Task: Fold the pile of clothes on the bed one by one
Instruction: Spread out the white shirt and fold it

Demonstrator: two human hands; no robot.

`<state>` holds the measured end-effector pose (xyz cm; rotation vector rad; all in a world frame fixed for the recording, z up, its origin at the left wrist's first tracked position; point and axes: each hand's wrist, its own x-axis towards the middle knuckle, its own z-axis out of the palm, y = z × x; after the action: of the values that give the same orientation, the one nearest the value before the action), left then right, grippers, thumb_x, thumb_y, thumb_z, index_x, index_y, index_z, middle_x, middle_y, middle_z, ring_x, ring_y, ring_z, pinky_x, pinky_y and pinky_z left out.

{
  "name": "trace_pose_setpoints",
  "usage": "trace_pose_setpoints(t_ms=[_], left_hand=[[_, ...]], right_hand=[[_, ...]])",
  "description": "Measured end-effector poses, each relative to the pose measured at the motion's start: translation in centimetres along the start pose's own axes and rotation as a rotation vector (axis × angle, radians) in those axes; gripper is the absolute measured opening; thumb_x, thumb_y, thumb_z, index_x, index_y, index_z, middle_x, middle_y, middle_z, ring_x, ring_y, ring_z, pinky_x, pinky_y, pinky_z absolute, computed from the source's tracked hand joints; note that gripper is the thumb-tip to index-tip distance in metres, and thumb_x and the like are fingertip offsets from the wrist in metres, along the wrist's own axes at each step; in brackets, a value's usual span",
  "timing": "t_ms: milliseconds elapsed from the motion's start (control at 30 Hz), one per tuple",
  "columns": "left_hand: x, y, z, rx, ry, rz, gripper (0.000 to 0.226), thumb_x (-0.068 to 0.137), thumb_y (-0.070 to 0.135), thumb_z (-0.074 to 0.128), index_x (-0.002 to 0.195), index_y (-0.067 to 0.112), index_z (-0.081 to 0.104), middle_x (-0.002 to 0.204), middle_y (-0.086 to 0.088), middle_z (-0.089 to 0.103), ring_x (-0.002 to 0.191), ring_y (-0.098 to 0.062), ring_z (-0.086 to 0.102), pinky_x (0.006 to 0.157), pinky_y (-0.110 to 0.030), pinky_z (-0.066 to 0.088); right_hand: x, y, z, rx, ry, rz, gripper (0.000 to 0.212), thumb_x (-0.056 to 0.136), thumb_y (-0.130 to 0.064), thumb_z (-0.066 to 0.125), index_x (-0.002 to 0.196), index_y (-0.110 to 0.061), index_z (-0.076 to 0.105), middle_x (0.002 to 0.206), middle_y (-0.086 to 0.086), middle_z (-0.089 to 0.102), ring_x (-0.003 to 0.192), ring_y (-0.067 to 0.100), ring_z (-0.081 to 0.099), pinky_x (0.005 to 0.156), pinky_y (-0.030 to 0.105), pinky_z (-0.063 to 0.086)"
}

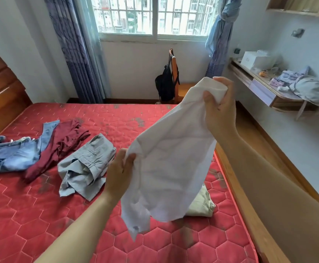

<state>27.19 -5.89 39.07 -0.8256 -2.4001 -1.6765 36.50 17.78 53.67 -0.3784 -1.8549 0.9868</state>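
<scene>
A white garment [166,164] hangs in the air over the red quilted mattress [40,215]. My right hand [219,109] grips its bunched upper end, raised high. Lower down, my left hand [118,173] pinches its left edge. The cloth's bottom corner dangles just above the bed. On the mattress to the left lie a crumpled grey shirt [84,168], a dark red garment [59,147] and blue jeans [8,156]. A beige folded piece [202,204] lies partly hidden behind the white garment.
The wooden headboard [1,95] stands at the left, and the wooden bed frame [253,215] runs along the right edge. A chair with a black bag [166,84] stands under the window. A cluttered wall desk [280,88] is at the right.
</scene>
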Motion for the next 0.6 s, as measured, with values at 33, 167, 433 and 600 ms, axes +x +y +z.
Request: trace_pose_setpoints(t_ms=[33, 167, 433, 600], left_hand=[[0.2, -0.2, -0.5, 0.044, -0.009, -0.016, 0.024, 0.093, 0.035, 0.049, 0.069, 0.03, 0.044, 0.058, 0.007, 0.049, 0.058, -0.002, 0.047, 0.053, -0.011, 0.034], [-0.1, -1.1, -3.1, -0.006, -0.07, -0.083, 0.028, 0.079, 0.053, 0.059, 0.073, 0.026, 0.052, 0.061, 0.005, 0.054, 0.055, -0.007, 0.047, 0.05, -0.018, 0.036], [0.9, -4.3, -6.6, 0.183, -0.434, -0.043, 0.049, 0.08, 0.05, 0.062, 0.058, 0.01, 0.043, 0.053, 0.01, 0.037, 0.049, -0.003, 0.031, 0.045, -0.024, 0.027], [2.3, -8.0, -8.5, 0.141, -0.386, -0.116, 0.057, 0.083, 0.058, 0.048, 0.067, 0.004, 0.043, 0.059, -0.005, 0.041, 0.055, -0.011, 0.036, 0.052, -0.034, 0.032]], right_hand=[[0.0, 0.4, 0.2, -0.03, -0.074, 0.031, 0.029, 0.093, -0.02, 0.054, 0.119, -0.026, 0.042, 0.107, -0.017, 0.051, 0.098, -0.001, 0.051, 0.089, 0.025, 0.046], [-1.0, 2.9, 0.6, -0.071, -0.152, 0.096, 0.034, 0.094, -0.029, 0.053, 0.124, -0.02, 0.04, 0.106, -0.014, 0.051, 0.094, 0.001, 0.053, 0.082, 0.017, 0.05], [-3.2, 5.6, 4.2, 0.032, 0.067, 0.196, 0.038, 0.091, -0.026, 0.057, 0.124, -0.014, 0.045, 0.102, -0.021, 0.049, 0.088, -0.02, 0.049, 0.072, -0.002, 0.039], [-2.6, 6.8, 7.2, -0.017, 0.072, 0.261, 0.036, 0.09, -0.023, 0.058, 0.123, -0.016, 0.047, 0.102, -0.017, 0.049, 0.087, -0.019, 0.049, 0.07, -0.002, 0.038]])
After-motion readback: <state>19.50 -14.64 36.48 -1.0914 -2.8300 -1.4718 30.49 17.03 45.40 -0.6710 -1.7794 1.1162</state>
